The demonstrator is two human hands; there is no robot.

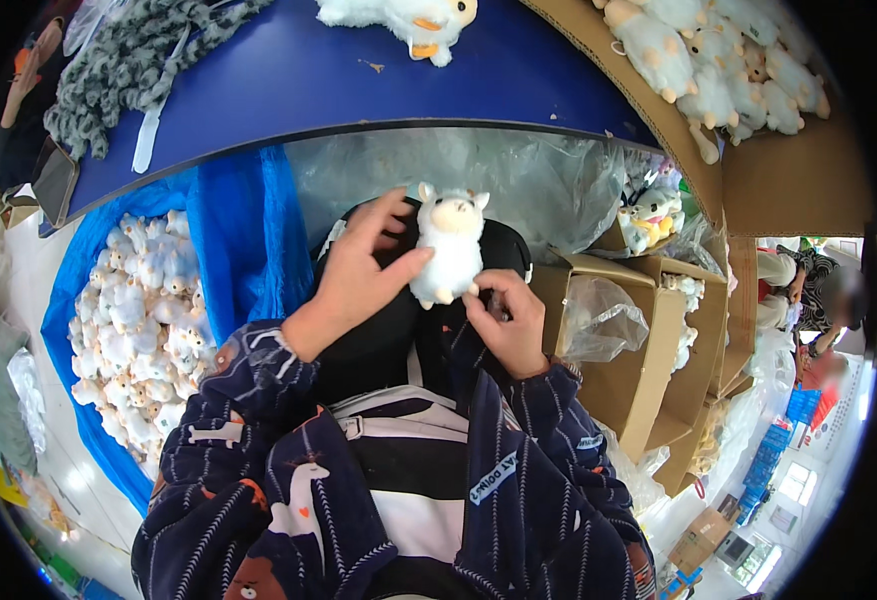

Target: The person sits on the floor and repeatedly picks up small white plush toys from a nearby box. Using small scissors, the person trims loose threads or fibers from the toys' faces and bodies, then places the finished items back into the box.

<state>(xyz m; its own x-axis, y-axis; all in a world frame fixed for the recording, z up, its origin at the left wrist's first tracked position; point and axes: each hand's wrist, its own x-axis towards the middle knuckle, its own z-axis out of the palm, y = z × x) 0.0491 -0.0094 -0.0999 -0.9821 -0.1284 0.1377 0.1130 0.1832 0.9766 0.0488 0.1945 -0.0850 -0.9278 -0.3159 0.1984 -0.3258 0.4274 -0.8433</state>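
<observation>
A small white plush alpaca (450,250) with a cream muzzle and little feet is held upright over my lap, its front toward me. My right hand (510,318) pinches it low on its right side, near a foot, between thumb and curled fingers. At its other side my left hand (366,268) has its fingers spread apart, and only the thumb tip reaches the plush's flank. Another white plush toy (428,28) with orange parts lies on the blue table (358,90) beyond.
On my left a blue sack (248,240) holds many white plush toys (138,320). Grey curly fabric (148,70) lies on the table's left. A cardboard box (778,190) of plush toys stands at the upper right, with open cartons (608,390) below. Other people (828,300) are at far right.
</observation>
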